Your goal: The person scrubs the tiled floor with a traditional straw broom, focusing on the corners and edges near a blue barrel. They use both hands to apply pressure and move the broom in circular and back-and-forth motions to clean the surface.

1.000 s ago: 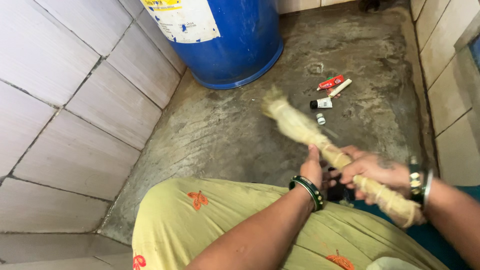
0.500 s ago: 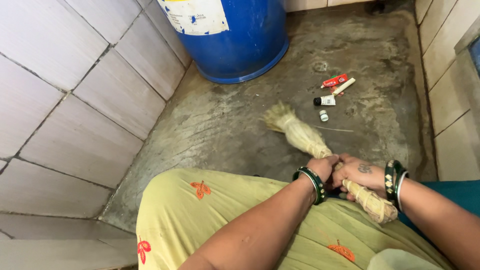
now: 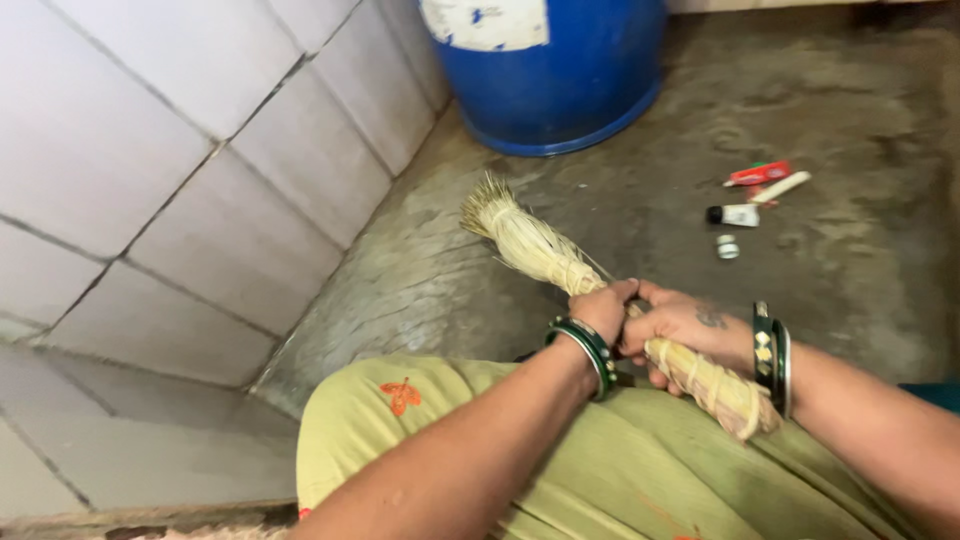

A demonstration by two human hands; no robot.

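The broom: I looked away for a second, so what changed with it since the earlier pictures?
The broom swung left: its bristle tip moved away from the small tubes toward the tiled wall. Both hands, left and right, kept their grip. The blue barrel stayed put.

Left hand (image 3: 603, 308) and right hand (image 3: 680, 325) side by side, each grip closed, forearms converging.

The broom (image 3: 560, 260) is pale straw yellow, its bristles a shade lighter than its bound handle. The barrel (image 3: 555, 70) is deep blue with a white label. The garment (image 3: 640, 470) over the knees is olive green with small orange leaf prints. The bangles (image 3: 590, 345) are dark green. The floor (image 3: 850, 280) is mottled grey-brown, the wall tiles (image 3: 150, 150) off-white with dark grout, and a small tube (image 3: 758, 174) is red.
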